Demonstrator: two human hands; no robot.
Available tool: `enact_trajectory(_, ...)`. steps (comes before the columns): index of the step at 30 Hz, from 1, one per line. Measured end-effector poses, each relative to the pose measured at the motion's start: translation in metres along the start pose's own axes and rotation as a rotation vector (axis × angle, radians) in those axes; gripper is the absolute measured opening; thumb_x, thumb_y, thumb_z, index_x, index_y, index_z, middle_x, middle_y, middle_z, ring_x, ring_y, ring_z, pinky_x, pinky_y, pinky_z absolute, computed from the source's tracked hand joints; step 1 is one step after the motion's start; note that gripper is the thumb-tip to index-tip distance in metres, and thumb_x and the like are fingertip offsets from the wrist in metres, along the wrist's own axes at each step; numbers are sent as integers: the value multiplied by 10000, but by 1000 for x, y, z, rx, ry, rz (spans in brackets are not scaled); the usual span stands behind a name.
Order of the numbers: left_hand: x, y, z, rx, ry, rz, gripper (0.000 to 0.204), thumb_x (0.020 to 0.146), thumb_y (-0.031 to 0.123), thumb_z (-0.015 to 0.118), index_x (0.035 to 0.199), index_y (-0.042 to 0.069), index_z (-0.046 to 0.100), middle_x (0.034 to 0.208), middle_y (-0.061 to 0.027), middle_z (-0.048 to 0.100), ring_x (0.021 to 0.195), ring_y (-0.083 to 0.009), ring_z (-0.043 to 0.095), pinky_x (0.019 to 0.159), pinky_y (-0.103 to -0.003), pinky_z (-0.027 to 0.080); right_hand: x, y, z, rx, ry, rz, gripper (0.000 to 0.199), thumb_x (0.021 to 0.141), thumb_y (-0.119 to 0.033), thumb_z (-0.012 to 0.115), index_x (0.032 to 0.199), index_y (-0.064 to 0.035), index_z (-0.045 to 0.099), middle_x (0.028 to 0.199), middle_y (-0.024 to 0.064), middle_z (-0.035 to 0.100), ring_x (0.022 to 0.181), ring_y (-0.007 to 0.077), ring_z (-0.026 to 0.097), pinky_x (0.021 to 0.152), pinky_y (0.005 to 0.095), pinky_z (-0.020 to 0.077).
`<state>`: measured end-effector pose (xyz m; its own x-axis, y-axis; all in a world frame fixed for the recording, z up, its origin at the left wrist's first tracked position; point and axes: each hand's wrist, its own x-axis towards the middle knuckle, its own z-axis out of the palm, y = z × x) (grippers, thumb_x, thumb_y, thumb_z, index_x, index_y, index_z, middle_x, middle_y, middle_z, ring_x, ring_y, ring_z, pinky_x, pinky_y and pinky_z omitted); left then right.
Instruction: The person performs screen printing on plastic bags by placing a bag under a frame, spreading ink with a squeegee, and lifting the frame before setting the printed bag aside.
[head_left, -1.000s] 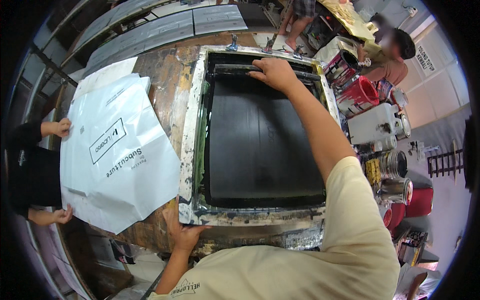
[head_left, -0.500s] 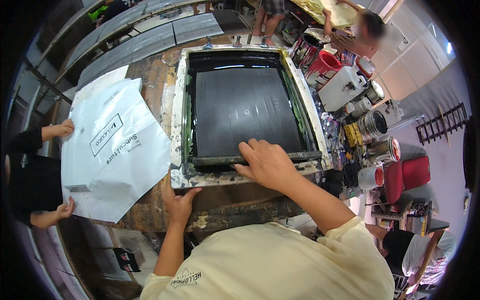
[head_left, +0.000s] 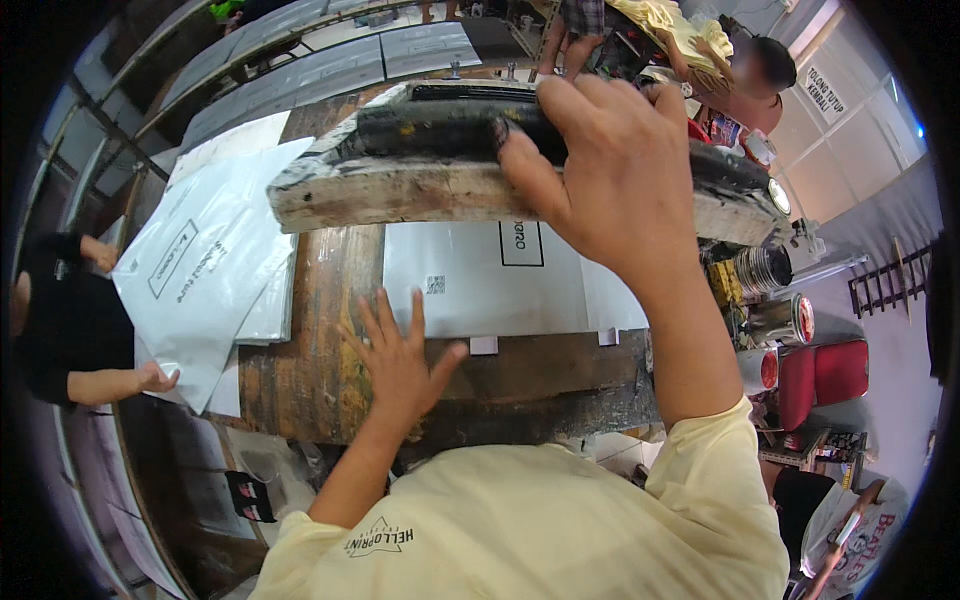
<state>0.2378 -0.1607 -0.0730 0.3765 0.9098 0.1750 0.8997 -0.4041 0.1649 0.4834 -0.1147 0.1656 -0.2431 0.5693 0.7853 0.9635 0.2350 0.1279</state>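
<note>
Right hand (head_left: 610, 170): fingers curled over the ink-crusted wooden printing-screen frame (head_left: 440, 175), tilted up off the table. Left hand (head_left: 400, 365): fingers spread, touching the printed white plastic mailer bag (head_left: 500, 285) on the stained wooden table (head_left: 320, 340). Print apparently done; bag not yet removed.

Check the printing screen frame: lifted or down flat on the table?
Lifted. The right hand grips the screen frame by its near edge, tilted up, exposing the printed white sheet beneath. The left hand presses the table.
</note>
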Motion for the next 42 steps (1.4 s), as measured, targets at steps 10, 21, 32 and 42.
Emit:
enact_trajectory(10,26,20,-12,-331,-25,14,919,945,621,666,1547,-41,458,1609,-257,448,1544,-440,316,1222,-692,130,57,29,-3,-12,-42,-10,395,933,-423,674,903,-31,714,780,151,683,750,367,659,747,480,468)
enact_trajectory(21,82,-11,-66,-767,458,-145,459,957,-16,674,1414,2,647,1216,-106,739,928,-166,691,753,-299,553,78,32,-7,43,-54,44,400,943,-406,648,907,-13,715,759,150,677,723,340,652,719,455,487)
enact_trajectory(32,89,-338,-120,-772,214,-419,663,772,8,594,1432,-38,622,1294,-146,696,950,-178,674,826,-291,551,55,15,-7,5,-124,65,359,934,-353,677,986,1,703,904,207,695,892,411,631,868,462,463)
enact_trajectory(42,143,-410,-160,231,479,-354,757,859,84,772,1565,83,498,1376,-309,621,1286,-422,609,1141,-464,450,43,5,-11,-22,-161,119,403,919,-394,700,972,5,701,897,177,707,891,370,663,860,471,432)
